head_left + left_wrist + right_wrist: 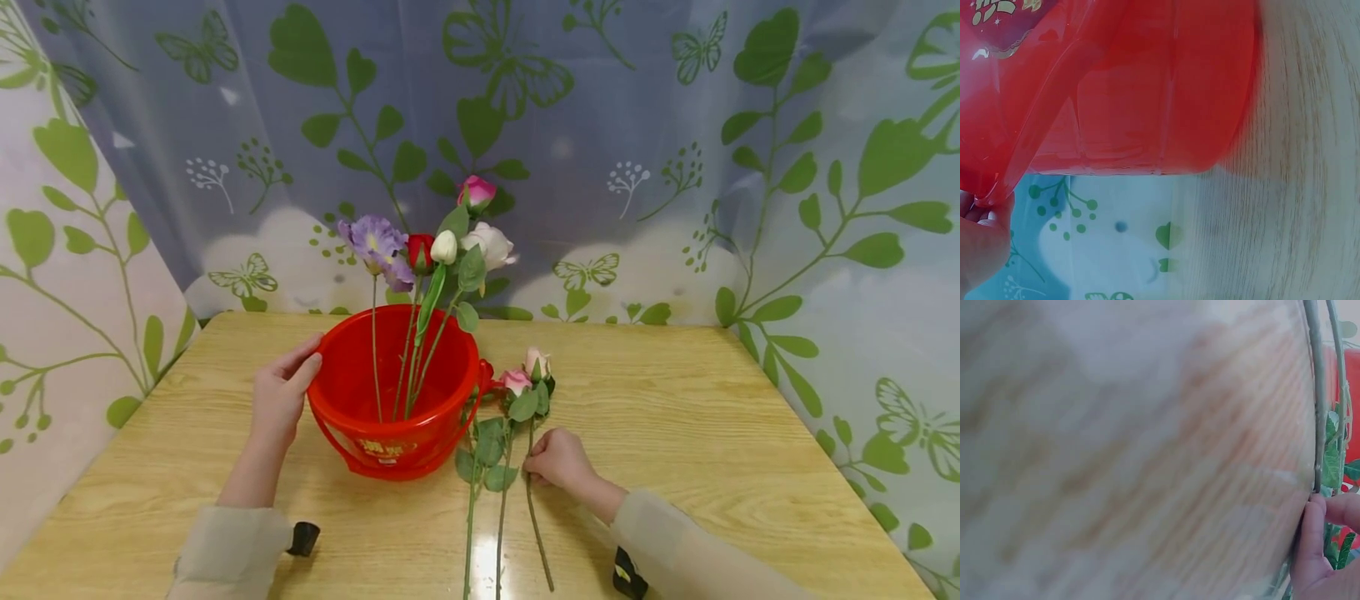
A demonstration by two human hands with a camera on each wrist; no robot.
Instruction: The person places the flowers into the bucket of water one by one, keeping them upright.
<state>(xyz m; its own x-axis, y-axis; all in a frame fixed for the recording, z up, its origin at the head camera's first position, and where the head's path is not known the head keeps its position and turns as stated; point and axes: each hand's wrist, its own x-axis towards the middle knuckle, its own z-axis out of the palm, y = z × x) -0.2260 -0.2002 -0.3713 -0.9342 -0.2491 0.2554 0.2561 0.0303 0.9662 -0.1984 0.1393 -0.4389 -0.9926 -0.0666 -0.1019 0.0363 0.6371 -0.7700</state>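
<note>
My left hand [279, 393] grips the rim of a red plastic bucket [337, 387] on its left side, thumb on the rim. Several artificial flowers stand in the bucket: a purple flower [377, 243], a red rose [420, 252], a white tulip bud [444, 247], a white bloom [491, 245] and a bright pink rose [477, 192]. Right of the bucket, my right hand [561, 461] pinches the stem [1318, 400] of a flower lying on the table, apparently the pale peach rose [537, 362]. Beside it lie a pink rose [516, 382] and a red flower [487, 377].
Everything is on a wooden table [675, 400]. A patterned curtain [600, 108] with leaves and butterflies hangs behind and along both sides. The bucket's red handle [1041, 119] droops across its front. A dark object shows by each sleeve.
</note>
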